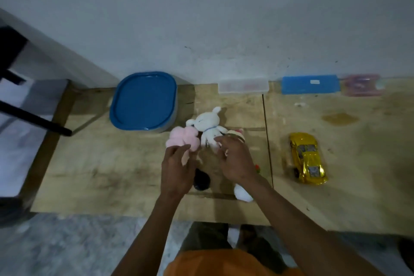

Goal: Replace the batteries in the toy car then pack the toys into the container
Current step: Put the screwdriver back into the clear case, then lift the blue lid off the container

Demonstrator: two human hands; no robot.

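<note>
Against a plain grey-white wall, a worn wooden surface (125, 163) made of two boards is seen from above. The container (143, 102), closed with a blue lid, stands at the back left, close to the wall and within easy reach of the toys. Nothing can be packed until that lid is taken off.

A cluster of soft toys lies at the centre: a pink plush (183, 140), a white plush bunny (207, 129) and a smaller pale plush (236, 134) partly hidden behind the right hand. A second white plush (242, 194) and a dark round object (201, 179) are noted nearer the front edge, partly covered by the arms.

The left hand (177, 170) is held over the pink plush, fingers loosely spread and holding nothing; whether they touch the toy cannot be told because of blur. The right hand (235, 159) is likewise spread wide above the bunny and the small plush, with no grip closed on anything. Both appear set to gather the cluster together.

The gold toy car (308, 158) rests on the right-hand board, well apart from both hands, right way up. Whether its batteries are changed cannot be told.

Along the wall a clear plastic box (243, 87), a blue case (310, 84) and a pinkish packet (361, 84) are lined up.
</note>
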